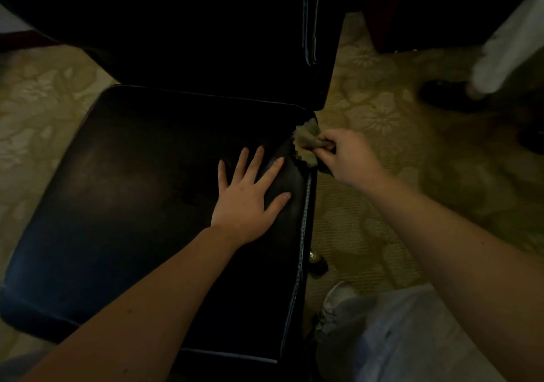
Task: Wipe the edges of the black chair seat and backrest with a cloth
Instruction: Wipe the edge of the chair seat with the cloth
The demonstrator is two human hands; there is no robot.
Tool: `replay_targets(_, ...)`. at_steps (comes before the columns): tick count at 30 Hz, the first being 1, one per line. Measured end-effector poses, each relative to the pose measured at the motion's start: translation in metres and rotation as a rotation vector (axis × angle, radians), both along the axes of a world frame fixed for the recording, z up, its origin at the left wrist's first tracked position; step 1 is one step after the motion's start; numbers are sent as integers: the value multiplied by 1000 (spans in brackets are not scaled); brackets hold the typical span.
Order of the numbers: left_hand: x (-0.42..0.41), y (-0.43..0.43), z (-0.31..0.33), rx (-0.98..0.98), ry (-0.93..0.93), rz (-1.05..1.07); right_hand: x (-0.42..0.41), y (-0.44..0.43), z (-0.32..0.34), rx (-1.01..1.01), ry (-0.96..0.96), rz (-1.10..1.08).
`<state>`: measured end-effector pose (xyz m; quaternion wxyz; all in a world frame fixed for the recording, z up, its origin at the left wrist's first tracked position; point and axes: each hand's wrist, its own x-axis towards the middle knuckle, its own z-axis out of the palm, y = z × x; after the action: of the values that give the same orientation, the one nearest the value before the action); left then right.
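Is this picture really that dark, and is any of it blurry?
Head view: dim light; the backrest is almost pure black, the seat shows faint sheen. Head view: left hand, right hand and cloth look fairly sharp; a trouser leg at upper right is smeared by blur.

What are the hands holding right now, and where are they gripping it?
The right hand pinches a bunched cloth by its near side, at the seat's back right corner. The left hand holds nothing; it lies flat on the seat.
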<state>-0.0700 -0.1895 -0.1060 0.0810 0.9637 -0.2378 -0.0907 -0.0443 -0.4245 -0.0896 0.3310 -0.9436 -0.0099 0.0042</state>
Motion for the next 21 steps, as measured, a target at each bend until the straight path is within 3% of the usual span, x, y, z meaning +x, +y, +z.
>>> replay_targets(6,1,-2,-3,7,-24,11,-16,-3,0,-15,10,107)
replay_targets(12,2,0,0,-11,2,3,0,5,-3,49,-1,-28)
replay_targets(21,1,-2,-1,-6,-19,17,-9,-2,-4,-16,-9,56)
